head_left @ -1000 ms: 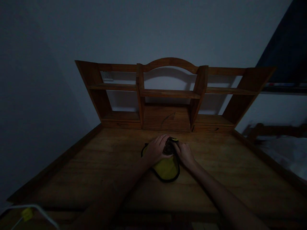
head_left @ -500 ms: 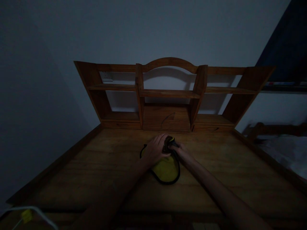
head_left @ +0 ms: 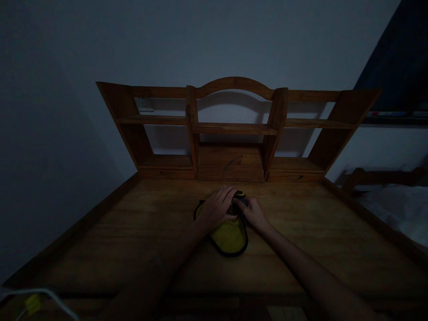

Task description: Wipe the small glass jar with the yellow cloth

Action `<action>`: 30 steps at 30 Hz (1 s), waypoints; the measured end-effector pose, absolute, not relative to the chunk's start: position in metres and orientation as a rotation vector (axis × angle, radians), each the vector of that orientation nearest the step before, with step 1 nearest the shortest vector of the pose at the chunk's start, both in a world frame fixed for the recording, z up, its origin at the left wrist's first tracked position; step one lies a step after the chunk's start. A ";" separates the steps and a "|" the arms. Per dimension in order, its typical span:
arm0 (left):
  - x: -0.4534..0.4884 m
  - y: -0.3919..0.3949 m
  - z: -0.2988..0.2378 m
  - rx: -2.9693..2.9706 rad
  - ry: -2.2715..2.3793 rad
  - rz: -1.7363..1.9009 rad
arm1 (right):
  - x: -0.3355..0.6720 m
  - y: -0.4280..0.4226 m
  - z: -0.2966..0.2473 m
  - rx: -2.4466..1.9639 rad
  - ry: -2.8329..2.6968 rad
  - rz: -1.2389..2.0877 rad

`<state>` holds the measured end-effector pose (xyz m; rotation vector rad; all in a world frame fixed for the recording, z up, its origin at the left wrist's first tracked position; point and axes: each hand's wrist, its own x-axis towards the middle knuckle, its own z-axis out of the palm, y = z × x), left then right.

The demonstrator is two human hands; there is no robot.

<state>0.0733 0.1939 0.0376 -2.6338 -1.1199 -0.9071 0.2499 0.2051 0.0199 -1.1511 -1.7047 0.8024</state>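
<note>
A yellow cloth with a black edge (head_left: 229, 236) lies on the wooden desk (head_left: 301, 232) in front of me. My left hand (head_left: 216, 208) rests on the cloth's far part, fingers curled over a small dark object (head_left: 239, 198) at its far end. My right hand (head_left: 253, 211) meets it from the right, fingers pressed on the same dark object. The room is dim and the object is mostly hidden by both hands.
A wooden hutch with bare shelves (head_left: 234, 129) stands at the desk's back against a pale wall. A white cable with a yellow tag (head_left: 33, 301) lies at the near left corner. A bed with white bedding (head_left: 397, 209) sits beyond the desk's right edge.
The hands have stayed on the cloth and dark object, with small finger shifts. The view has tilted slightly, so the hutch sits a little higher and to the left.
</note>
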 end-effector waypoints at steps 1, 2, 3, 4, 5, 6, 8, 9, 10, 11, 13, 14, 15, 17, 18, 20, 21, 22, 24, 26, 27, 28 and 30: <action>0.073 0.194 0.037 -2.636 -1.117 -0.917 | 0.250 0.205 0.020 -1.162 -1.713 0.780; 0.073 0.193 0.037 -2.640 -1.113 -0.930 | 0.251 0.205 0.020 -1.178 -1.717 0.755; 0.073 0.193 0.037 -2.644 -1.109 -0.946 | 0.251 0.205 0.021 -1.194 -1.716 0.735; 0.073 0.194 0.036 -2.645 -1.109 -0.967 | 0.252 0.205 0.021 -1.206 -1.713 0.730; 0.073 0.194 0.036 -2.646 -1.113 -0.990 | 0.252 0.205 0.022 -1.212 -1.707 0.744; 0.073 0.194 0.036 -2.644 -1.121 -1.016 | 0.252 0.205 0.024 -1.209 -1.702 0.776; 0.072 0.196 0.036 -2.645 -1.147 -1.067 | 0.252 0.203 0.027 -1.168 -1.697 0.871; 0.071 0.197 0.036 -2.646 -1.165 -1.096 | 0.252 0.202 0.030 -1.136 -1.701 0.926; 0.070 0.198 0.036 -2.646 -1.185 -1.127 | 0.253 0.201 0.032 -1.100 -1.705 0.980; 0.069 0.200 0.037 -2.644 -1.203 -1.160 | 0.254 0.200 0.033 -1.065 -1.703 1.032; 0.068 0.202 0.037 -2.626 -1.245 -1.220 | 0.255 0.200 0.034 -1.010 -1.687 1.121; 0.067 0.202 0.036 -2.613 -1.261 -1.238 | 0.256 0.200 0.034 -0.994 -1.677 1.152; 0.067 0.203 0.036 -2.603 -1.270 -1.244 | 0.256 0.201 0.032 -0.986 -1.664 1.167; 0.067 0.202 0.037 -2.597 -1.256 -1.220 | 0.257 0.205 0.027 -0.986 -1.646 1.169; 0.067 0.202 0.037 -2.603 -1.234 -1.192 | 0.257 0.206 0.025 -0.990 -1.644 1.164; 0.066 0.201 0.038 -2.622 -1.171 -1.118 | 0.258 0.209 0.021 -0.992 -1.656 1.152; 0.066 0.200 0.039 -2.632 -1.143 -1.079 | 0.257 0.211 0.020 -0.992 -1.669 1.143; 0.066 0.199 0.040 -2.640 -1.123 -1.045 | 0.257 0.211 0.020 -0.991 -1.680 1.135; 0.065 0.198 0.041 -2.656 -1.088 -0.993 | 0.257 0.212 0.020 -0.987 -1.679 1.119; 0.064 0.198 0.042 -2.666 -1.061 -0.963 | 0.256 0.212 0.020 -0.985 -1.663 1.117; 0.064 0.198 0.042 -2.668 -1.051 -0.949 | 0.255 0.212 0.020 -0.984 -1.654 1.116; 0.064 0.199 0.042 -2.667 -1.044 -0.933 | 0.254 0.211 0.020 -0.982 -1.645 1.113; 0.064 0.199 0.041 -2.663 -1.027 -0.902 | 0.253 0.212 0.019 -0.972 -1.619 1.116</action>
